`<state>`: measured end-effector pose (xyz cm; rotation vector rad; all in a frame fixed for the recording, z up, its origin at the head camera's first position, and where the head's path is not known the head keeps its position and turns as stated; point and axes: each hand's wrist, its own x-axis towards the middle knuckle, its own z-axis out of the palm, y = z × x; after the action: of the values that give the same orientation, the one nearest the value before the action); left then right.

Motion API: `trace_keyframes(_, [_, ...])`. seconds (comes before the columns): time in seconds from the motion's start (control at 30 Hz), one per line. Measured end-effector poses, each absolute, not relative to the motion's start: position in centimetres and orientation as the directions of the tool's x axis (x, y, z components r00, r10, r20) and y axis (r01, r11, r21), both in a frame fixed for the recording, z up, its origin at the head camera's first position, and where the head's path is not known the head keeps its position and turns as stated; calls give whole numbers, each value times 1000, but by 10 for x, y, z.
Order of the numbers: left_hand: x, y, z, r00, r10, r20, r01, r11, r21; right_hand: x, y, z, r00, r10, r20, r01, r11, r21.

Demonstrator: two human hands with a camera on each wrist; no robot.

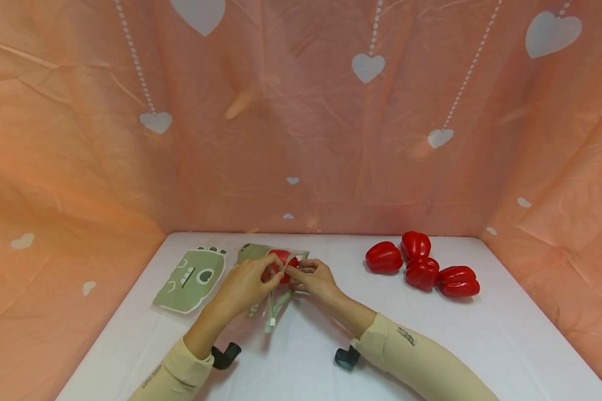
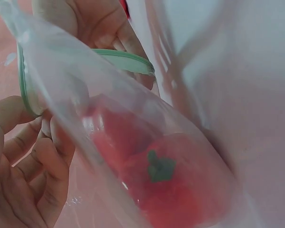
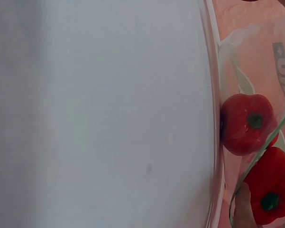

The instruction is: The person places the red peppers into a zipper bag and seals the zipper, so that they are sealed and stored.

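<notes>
With curled fingers my left hand [image 1: 248, 284] pinches the rim of a clear and green zip bag [image 1: 251, 253]. Across from it, my right hand [image 1: 316, 278] pinches the other side of the mouth, which stands parted between them. The left wrist view shows the green zip strip [image 2: 123, 61] bowed outward and red bell peppers [image 2: 175, 190] behind the cloudy plastic. Two peppers show in the right wrist view: one deeper in the bag [image 3: 242, 123], another nearer the strip [image 3: 270, 190]. A white slider [image 1: 272, 322] hangs at the strip's lower end.
Left of the hands lies a flat green bag with a one-eyed monster face [image 1: 193, 278]. Several red bell peppers [image 1: 421, 273] are grouped at the right on the white table [image 1: 301, 362]. Dark wrist-worn devices [image 1: 348, 358] sit below both wrists. A heart-patterned pink cloth [image 1: 306, 139] walls the back and sides.
</notes>
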<state>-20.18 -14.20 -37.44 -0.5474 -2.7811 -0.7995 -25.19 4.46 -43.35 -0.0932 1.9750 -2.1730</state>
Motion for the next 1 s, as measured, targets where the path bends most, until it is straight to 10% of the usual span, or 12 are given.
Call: trace_keyframes(1.0, [-204, -143, -375, -930, 272, 248, 361, 801, 478, -251, 53, -438, -880, -467, -88, 107, -15, -994])
